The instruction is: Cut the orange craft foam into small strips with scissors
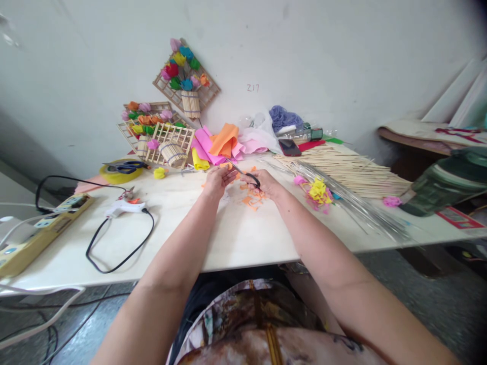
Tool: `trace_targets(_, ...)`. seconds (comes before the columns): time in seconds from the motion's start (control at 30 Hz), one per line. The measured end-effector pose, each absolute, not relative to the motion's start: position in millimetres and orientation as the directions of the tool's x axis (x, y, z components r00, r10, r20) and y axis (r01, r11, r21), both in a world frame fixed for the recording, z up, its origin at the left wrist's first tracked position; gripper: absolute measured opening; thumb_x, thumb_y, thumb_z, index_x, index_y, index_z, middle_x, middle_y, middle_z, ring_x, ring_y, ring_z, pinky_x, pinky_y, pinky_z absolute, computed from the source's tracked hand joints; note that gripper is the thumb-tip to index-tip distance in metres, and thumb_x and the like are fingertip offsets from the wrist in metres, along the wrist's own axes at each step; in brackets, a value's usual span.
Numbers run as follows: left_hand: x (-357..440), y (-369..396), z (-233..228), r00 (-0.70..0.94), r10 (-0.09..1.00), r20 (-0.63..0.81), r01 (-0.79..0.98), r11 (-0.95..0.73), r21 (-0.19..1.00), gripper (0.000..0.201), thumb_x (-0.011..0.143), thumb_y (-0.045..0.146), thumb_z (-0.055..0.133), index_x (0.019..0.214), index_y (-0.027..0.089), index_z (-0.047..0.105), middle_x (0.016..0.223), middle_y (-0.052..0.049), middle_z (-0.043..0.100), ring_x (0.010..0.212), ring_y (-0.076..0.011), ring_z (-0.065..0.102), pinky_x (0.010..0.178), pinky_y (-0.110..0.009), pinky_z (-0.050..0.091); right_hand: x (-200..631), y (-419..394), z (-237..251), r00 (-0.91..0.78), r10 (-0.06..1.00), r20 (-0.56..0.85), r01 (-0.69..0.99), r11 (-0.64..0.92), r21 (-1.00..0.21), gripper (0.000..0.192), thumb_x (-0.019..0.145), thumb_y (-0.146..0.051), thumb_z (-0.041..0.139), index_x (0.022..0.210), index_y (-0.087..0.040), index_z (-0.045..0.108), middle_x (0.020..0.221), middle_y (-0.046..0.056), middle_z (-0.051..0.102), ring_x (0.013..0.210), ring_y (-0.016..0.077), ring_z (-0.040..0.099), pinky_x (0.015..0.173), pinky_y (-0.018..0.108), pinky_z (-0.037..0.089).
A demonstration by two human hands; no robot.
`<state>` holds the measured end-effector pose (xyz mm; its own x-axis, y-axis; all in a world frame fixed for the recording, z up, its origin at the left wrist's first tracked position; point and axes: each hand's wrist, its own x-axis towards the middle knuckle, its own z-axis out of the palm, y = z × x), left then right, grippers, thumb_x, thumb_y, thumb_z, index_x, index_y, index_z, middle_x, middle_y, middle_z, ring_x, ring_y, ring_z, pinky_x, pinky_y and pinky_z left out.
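My left hand (220, 181) pinches a small piece of orange crepe paper (227, 166) near the middle of the table. Black-handled scissors (252, 178) are in my right hand (267, 185), their blades pointing left toward the orange piece. Whether the blades touch the paper is too small to tell. Orange scraps (251, 198) lie scattered on the tabletop under and between both hands. Behind them rest folded sheets of orange paper (224, 140), pink paper (206, 143) and yellow paper (200, 159).
A white glue gun (125, 207) and a power strip (49, 228) lie left. Stick lattices with paper flowers (186, 76) lean on the wall. Thin sticks (342, 167), wires (350, 197), a phone (289, 147) and a green bottle (445, 182) occupy the right.
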<state>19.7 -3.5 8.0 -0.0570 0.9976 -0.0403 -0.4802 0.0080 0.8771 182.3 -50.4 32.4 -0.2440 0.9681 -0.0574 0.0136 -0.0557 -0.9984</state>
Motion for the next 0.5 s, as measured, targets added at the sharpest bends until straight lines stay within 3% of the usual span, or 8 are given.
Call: trace_targets(0.5,18.3,-6.1,9.4,-0.004,1.0,-0.025,-0.417,0.021,0.909,0.01,0.077,0.019,0.072,0.081,0.015,0.064,0.071,-0.003,0.072,0.069,-0.0129,0.072,0.072,-0.023,0.057,184.5,-48.2,26.2,-0.3,0.953,-0.044,-0.045,-0.061,-0.997,0.028,0.073,-0.034,0.079,0.069,-0.013,0.06,0.044,-0.007,0.046,0.032,0.0031,0.033,0.029,0.015,0.019)
